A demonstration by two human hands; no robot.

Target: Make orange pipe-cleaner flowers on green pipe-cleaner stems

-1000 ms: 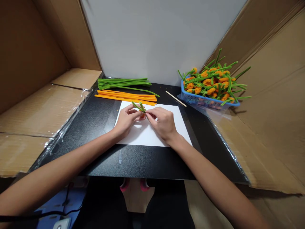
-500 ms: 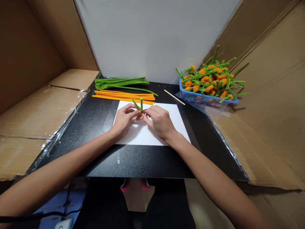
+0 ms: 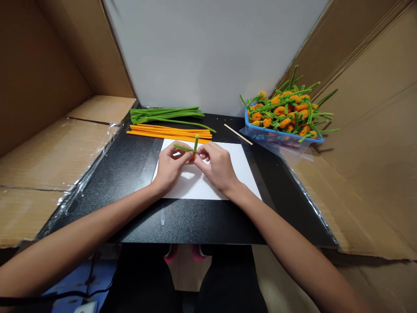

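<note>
Above a white sheet of paper (image 3: 192,184), my left hand (image 3: 170,168) and my right hand (image 3: 219,167) meet at a small orange and green pipe-cleaner piece (image 3: 196,144). Both hands pinch it between thumb and fingers. One green end stands upright between the hands, while the other leans left over my left fingers. Most of the orange part is hidden by the fingertips. Behind the paper lie orange pipe cleaners (image 3: 169,131), with green pipe cleaners (image 3: 166,114) farther back.
A blue basket (image 3: 276,135), heaped with orange and green pipe-cleaner pieces, stands at the back right on clear plastic. A thin wooden stick (image 3: 238,134) lies left of it. Cardboard walls (image 3: 368,130) flank the black table (image 3: 192,221), and a pale panel rises behind.
The left green end of the held piece has bent down to the left, and the other end stands a little farther right. Both hands still hold the piece.
</note>
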